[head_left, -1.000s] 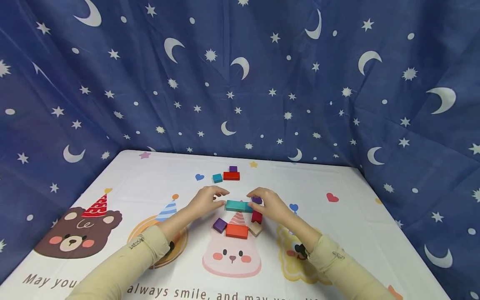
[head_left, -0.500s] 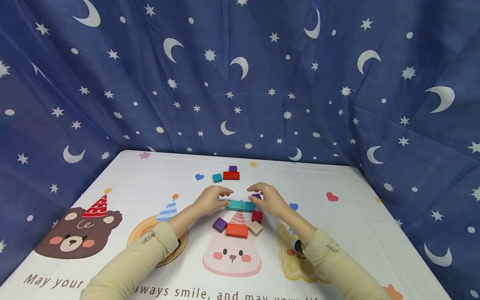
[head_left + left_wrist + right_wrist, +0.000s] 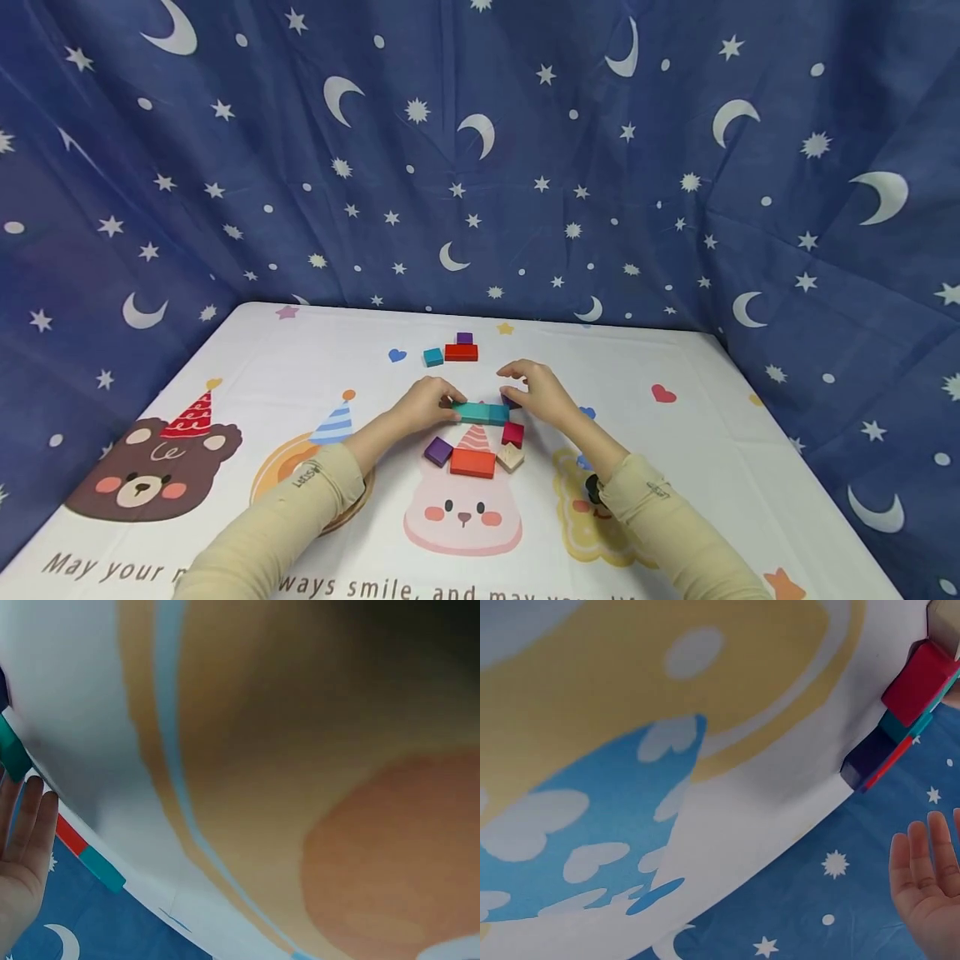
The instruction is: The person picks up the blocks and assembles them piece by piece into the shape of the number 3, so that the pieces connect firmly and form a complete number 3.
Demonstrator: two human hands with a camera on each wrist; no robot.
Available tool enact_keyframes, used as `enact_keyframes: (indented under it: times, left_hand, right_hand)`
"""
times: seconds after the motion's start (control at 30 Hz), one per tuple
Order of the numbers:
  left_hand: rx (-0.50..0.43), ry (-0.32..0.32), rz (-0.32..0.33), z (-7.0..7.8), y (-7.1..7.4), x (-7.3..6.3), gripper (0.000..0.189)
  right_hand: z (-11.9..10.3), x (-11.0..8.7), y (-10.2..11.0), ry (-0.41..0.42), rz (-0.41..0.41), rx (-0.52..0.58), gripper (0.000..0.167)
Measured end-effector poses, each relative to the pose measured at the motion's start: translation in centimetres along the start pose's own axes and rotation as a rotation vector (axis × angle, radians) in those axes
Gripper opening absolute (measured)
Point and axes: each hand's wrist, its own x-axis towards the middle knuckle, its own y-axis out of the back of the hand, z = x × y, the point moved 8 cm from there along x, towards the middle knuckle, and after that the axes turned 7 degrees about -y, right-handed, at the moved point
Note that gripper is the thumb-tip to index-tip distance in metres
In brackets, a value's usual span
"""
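In the head view, my left hand (image 3: pixel 426 406) has its thumb and fingers around the left end of a long teal block (image 3: pixel 472 412). A darker blue-green block (image 3: pixel 498 414) sits flush at its right end. My right hand (image 3: pixel 543 395) hovers at that end, fingers spread, its thumb over a purple block (image 3: pixel 512 402) that it partly hides. Just nearer lie a crimson block (image 3: pixel 513 434), a plain wood block (image 3: pixel 510 457), an orange-red block (image 3: pixel 472 463) and another purple block (image 3: pixel 438 451). In the left wrist view, the fingertips reach the teal block (image 3: pixel 13 750).
Farther back on the table lie a red block (image 3: pixel 461 353), a small teal block (image 3: pixel 433 357) and a small purple block (image 3: pixel 465 338). A printed white cloth (image 3: pixel 615 358) covers the table, and a dark blue curtain (image 3: pixel 525 250) hangs behind it.
My left hand has moved right and its thumb and fingers have closed in on the teal block's left end. My right hand has let go of the other end and drawn slightly up and back.
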Motion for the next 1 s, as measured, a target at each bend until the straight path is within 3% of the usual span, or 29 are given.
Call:
enact_keyframes:
  times: [0.17,0.4,0.67,1.0]
  left_hand:
    - [0.026,-0.004,0.011,0.1,0.2,0.0,0.023]
    - [0.041,0.009,0.001,0.2,0.3,0.1,0.023]
    - [0.028,-0.003,0.008,0.3,0.4,0.5,0.024]
    - [0.027,0.001,0.004,0.0,-0.3,0.2,0.025]
  right_hand:
    - [-0.2,0.9,-0.1,0.0,0.013,-0.048,0.026]
    - [-0.6,2.0,-0.8,-0.002,-0.039,-0.11,0.028]
    - [-1.7,3.7,-0.8,0.093,-0.036,-0.174,0.024]
    - [-1.5,6.7,-2.2,0.047,-0.097,-0.31,0.03]
